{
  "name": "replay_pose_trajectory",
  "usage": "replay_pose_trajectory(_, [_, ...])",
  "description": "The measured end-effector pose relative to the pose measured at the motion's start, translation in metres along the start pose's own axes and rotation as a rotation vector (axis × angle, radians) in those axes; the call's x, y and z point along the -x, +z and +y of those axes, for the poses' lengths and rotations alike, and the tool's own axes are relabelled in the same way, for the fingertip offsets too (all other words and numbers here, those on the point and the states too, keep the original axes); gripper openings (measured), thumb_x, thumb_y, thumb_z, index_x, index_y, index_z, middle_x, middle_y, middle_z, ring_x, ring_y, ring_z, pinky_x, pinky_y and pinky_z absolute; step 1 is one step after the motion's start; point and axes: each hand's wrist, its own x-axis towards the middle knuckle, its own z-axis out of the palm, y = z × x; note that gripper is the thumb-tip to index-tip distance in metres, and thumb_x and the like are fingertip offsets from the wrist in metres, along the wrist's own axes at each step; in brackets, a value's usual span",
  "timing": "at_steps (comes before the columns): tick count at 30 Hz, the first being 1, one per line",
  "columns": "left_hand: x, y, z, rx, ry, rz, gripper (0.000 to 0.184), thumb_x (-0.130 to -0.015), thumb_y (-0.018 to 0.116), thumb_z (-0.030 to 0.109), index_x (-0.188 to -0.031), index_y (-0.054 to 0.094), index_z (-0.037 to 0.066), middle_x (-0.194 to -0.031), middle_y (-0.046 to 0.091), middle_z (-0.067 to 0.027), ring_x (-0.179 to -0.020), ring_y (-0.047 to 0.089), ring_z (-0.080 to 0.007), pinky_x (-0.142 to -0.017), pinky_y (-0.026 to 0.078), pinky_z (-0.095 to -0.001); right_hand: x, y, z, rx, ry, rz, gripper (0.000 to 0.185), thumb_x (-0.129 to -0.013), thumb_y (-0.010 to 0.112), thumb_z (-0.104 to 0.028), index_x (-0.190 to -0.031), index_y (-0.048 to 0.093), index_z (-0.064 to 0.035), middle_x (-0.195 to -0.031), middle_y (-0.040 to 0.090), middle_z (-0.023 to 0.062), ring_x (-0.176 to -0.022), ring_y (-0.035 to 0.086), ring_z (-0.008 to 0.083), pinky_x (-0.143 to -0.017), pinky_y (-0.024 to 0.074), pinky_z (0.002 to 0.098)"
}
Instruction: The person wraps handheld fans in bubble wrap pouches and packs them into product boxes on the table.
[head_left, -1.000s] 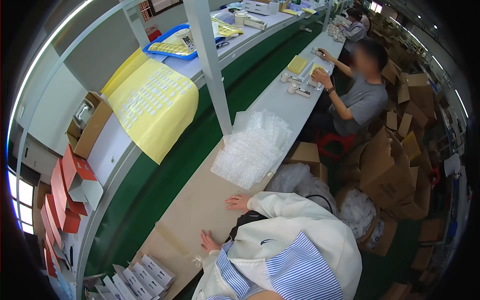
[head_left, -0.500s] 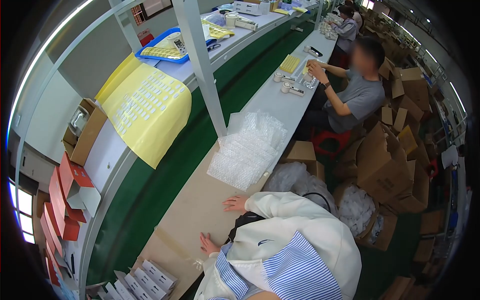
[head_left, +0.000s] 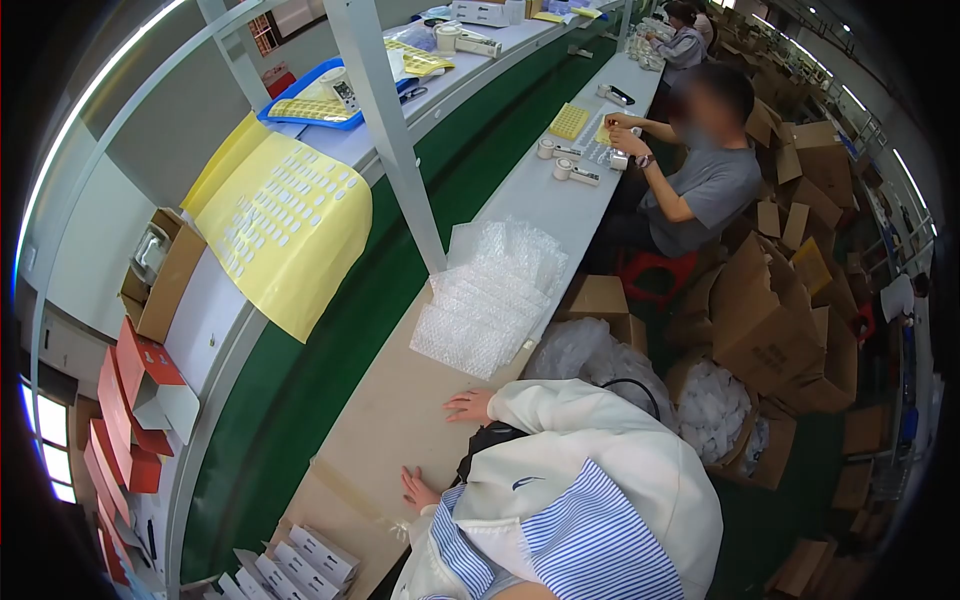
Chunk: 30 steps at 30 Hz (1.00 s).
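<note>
My right hand (head_left: 467,406) lies on the brown board (head_left: 375,430) covering this end of the bench, fingers stretched out and holding nothing. Closer to the bottom of the view, my left hand (head_left: 418,488) rests on the same board with its fingers spread. Bubble wrap bags (head_left: 485,300) are piled just beyond my right hand, apart from it. White boxes (head_left: 308,560) stand in a row past my left hand at the near end. White sleeves cover both my arms.
A co-worker (head_left: 705,150) sits farther along the bench, hands over small parts beside a yellow tray (head_left: 569,121). A metal post (head_left: 385,130) rises beyond the bags. Across the green strip, a yellow sheet (head_left: 290,230) overhangs another bench. Cartons (head_left: 765,320) crowd the right side.
The view has shifted slightly, moving the far scene a little left. The co-worker's hands have changed position over the parts. Both my hands stay where they were.
</note>
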Motion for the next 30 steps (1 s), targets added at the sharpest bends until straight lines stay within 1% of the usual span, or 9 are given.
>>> replay_pose_trajectory(4, [0.004,-0.01,0.009,0.03,-0.006,-0.007,0.055,-0.063,0.057,0.02,-0.113,0.034,0.014,-0.137,0.008,0.0,-0.125,0.008,-0.0168,-0.094,0.01,-0.0489,-0.002,0.011,0.004,0.049,-0.02,0.07,0.088,-0.049,0.067,-0.025,-0.125,0.021,-0.0295,-0.134,0.014,0.0015,-0.12,0.021,0.0248,-0.095,0.0247,0.0395])
replay_pose_trajectory(17, [0.006,-0.015,0.017,0.025,-0.03,-0.008,0.061,-0.058,0.061,0.022,-0.113,0.035,0.014,-0.136,0.011,-0.0007,-0.125,0.008,-0.017,-0.095,0.009,-0.0467,-0.001,0.009,0.004,0.031,-0.02,0.048,0.087,-0.05,0.065,-0.026,-0.125,0.022,-0.0291,-0.134,0.016,0.0015,-0.119,0.022,0.0251,-0.096,0.0244,0.0393])
replay_pose_trajectory(21, [0.007,-0.017,0.018,0.042,-0.047,-0.021,0.061,-0.058,0.061,0.022,-0.112,0.035,0.014,-0.136,0.011,-0.0006,-0.125,0.009,-0.0171,-0.095,0.01,-0.0466,-0.002,0.013,0.006,0.031,-0.036,0.094,0.087,-0.049,0.065,-0.027,-0.125,0.022,-0.0287,-0.133,0.016,0.0017,-0.119,0.022,0.0252,-0.096,0.0242,0.0395])
replay_pose_trajectory(25, [0.004,-0.005,0.008,0.006,-0.014,0.028,0.061,-0.058,0.061,0.022,-0.112,0.035,0.014,-0.136,0.011,-0.0005,-0.125,0.009,-0.0171,-0.095,0.01,-0.0467,-0.001,0.011,0.005,0.025,-0.027,0.068,0.088,-0.048,0.065,-0.026,-0.125,0.023,-0.0286,-0.134,0.016,0.0018,-0.119,0.022,0.0252,-0.096,0.0243,0.0394])
replay_pose_trajectory(30, [0.006,-0.01,0.013,0.01,-0.019,0.029,0.071,-0.052,0.067,0.027,-0.113,0.034,0.014,-0.136,0.01,-0.0008,-0.125,0.008,-0.0173,-0.095,0.01,-0.047,-0.001,0.012,0.005,0.034,-0.027,0.076,0.089,-0.047,0.065,-0.025,-0.125,0.022,-0.0287,-0.134,0.015,0.0017,-0.119,0.022,0.0252,-0.095,0.0246,0.0397])
